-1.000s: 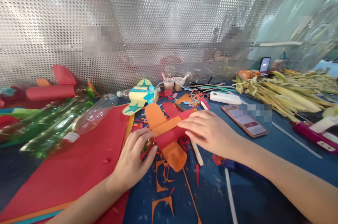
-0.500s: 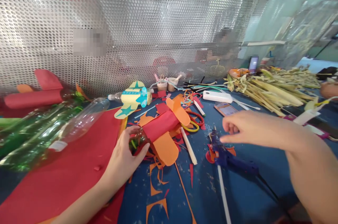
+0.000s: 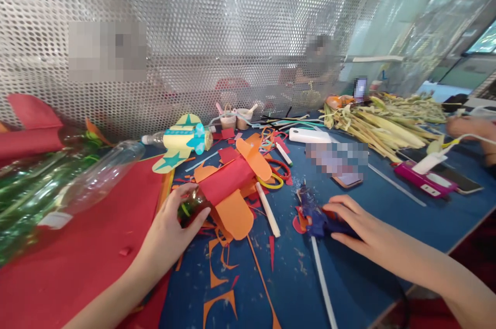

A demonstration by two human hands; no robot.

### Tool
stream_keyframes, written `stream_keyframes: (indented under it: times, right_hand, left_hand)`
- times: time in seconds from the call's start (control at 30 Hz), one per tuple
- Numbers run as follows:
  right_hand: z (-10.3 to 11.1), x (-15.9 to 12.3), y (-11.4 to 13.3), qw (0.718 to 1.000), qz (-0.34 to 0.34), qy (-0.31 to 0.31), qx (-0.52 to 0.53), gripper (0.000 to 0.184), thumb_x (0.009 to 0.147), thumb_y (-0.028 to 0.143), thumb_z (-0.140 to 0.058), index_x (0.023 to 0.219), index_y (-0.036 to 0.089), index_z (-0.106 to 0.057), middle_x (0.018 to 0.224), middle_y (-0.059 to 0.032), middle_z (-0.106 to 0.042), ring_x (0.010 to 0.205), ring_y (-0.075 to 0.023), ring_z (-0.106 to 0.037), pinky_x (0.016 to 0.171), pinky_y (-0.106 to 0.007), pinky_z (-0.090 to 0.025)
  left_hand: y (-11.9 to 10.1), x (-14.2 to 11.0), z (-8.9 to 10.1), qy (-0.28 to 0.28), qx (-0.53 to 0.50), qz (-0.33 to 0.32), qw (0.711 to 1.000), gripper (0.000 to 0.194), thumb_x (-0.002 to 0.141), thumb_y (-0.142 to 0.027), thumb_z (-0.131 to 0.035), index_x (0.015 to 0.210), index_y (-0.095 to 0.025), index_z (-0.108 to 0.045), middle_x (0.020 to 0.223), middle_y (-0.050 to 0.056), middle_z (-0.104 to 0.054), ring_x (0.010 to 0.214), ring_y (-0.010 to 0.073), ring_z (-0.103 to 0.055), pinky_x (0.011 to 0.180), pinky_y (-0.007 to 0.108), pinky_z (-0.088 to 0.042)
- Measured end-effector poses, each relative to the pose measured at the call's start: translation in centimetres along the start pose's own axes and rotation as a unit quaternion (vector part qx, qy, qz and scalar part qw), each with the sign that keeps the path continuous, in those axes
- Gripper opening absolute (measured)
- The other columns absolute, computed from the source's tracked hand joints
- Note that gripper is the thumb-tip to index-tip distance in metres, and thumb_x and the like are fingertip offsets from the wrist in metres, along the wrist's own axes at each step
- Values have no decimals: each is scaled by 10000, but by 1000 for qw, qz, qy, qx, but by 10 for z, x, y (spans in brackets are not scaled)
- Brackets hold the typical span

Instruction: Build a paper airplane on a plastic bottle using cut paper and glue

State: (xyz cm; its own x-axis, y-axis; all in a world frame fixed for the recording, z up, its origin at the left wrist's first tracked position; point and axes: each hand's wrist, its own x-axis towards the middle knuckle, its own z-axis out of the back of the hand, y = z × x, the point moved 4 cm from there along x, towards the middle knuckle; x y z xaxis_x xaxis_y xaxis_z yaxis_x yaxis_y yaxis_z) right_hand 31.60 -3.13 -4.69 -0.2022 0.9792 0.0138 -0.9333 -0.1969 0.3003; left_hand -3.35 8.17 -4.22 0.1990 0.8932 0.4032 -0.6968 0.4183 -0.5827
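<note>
My left hand (image 3: pixel 170 225) is closed round the neck end of a plastic bottle (image 3: pixel 191 206) wrapped in red paper, with orange wing pieces (image 3: pixel 235 215) on its sides; the bottle rests on the scraps. To the right lies a dark blue hot glue gun (image 3: pixel 315 215) with a long white glue stick (image 3: pixel 323 282) in it. My right hand (image 3: pixel 351 220) reaches over the gun's handle, fingers curved round it. Between the two, a white marker (image 3: pixel 268 210) lies beside the wing. Yellow-handled scissors (image 3: pixel 273 181) sit partly under paper.
Orange and red paper scraps (image 3: pixel 219 262) litter the blue table. Red sheets (image 3: pixel 96 246) and plastic bottles (image 3: pixel 104 174) are at left. A yellow bottle plane (image 3: pixel 180 140) stands behind. Dry husks (image 3: pixel 387 127), a phone (image 3: pixel 341 166) and a purple power strip (image 3: pixel 424 179) lie at right. Another person's hand (image 3: pixel 461 126) shows far right.
My right hand has come down from above the glue gun's nozzle to its handle. My left hand stays on the bottle. The view has shifted slightly to the right.
</note>
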Motion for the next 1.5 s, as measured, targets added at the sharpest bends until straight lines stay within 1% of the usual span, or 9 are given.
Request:
stream_keyframes:
  times: [0.23, 0.5, 0.7, 0.8, 0.97, 1.13, 1.3, 1.4, 1.5]
  right_hand:
    - [15, 25, -8, 999, -1, -53, -4, 363, 946, 455, -332, 1224, 226, -379, 1259, -124, -417, 1096, -256, -566, 918, -392, -481]
    - [17, 58, -8, 998, 31, -2, -60, 318, 933, 346, -384, 1159, 138, -464, 1201, -186, -467, 1105, -269, -555, 968, -417, -435]
    - [42, 65, 21, 988, 12, 1, -157, 222, 894, 320, -520, 1023, 153, -590, 1109, -152, -581, 999, -297, -601, 859, -435, -475]
    - [44, 75, 54, 992, 67, -9, -107, 143, 918, 276, -507, 903, 164, -595, 948, -98, -632, 939, -254, -607, 806, -376, -471]
    - [10, 98, 87, 995, 78, 25, -55, 250, 867, 400, -574, 787, 163, -579, 780, -85, -651, 750, -242, -623, 618, -315, -422]
    - [-10, 106, 90, 998, 49, 30, -16, 177, 809, 277, -572, 667, 190, -514, 638, -24, -628, 567, -171, -581, 491, -258, -318]
    - [11, 100, 80, 996, 17, 20, 86, 122, 852, 245, -459, 739, 201, -460, 637, -1, -591, 523, -137, -538, 488, -251, -343]
    - [15, 94, 81, 957, 53, 40, 281, 207, 955, 328, -329, 821, 213, -437, 688, 12, -554, 565, -126, -527, 544, -255, -412]
    - [8, 87, 84, 932, 80, 54, 349, 241, 995, 367, -259, 905, 223, -430, 672, 28, -492, 596, -127, -499, 575, -257, -424]
  left_hand:
    - [21, 4, -1, -31, -158, 75, 984, 399, 747, -482, -590, 1042, -251, -454, 1067, 55, -581, 1004, 263, -613, 850, 421, -519]
    - [17, 8, 8, -84, -235, 98, 963, 347, 766, -480, -579, 974, -257, -413, 976, 33, -596, 927, 243, -634, 860, 427, -509]
    - [13, 3, 12, -95, -266, 134, 950, 235, 803, -407, -562, 959, -272, -449, 1002, 0, -591, 965, 221, -618, 922, 402, -484]
    - [16, 4, 11, -97, -264, 137, 950, 248, 779, -398, -578, 944, -263, -451, 1022, 19, -593, 1021, 237, -599, 936, 412, -471]
    - [20, 8, 5, -61, -250, 131, 957, 236, 714, -356, -605, 866, -241, -467, 1029, 46, -625, 1012, 259, -615, 904, 435, -487]
    - [19, 7, 4, -51, -236, 114, 964, 212, 673, -308, -600, 807, -240, -450, 1028, 48, -648, 1037, 240, -614, 915, 403, -482]
    - [16, 5, 8, -77, -237, 116, 961, 207, 727, -293, -549, 880, -247, -417, 1013, 37, -633, 968, 203, -628, 851, 366, -503]
    - [12, 4, 8, -70, -247, 116, 960, 209, 740, -312, -548, 884, -248, -409, 989, 32, -623, 930, 194, -632, 830, 358, -504]
    - [7, 3, 5, -35, -257, 112, 959, 214, 737, -333, -567, 868, -238, -426, 923, 26, -618, 890, 189, -631, 809, 354, -508]
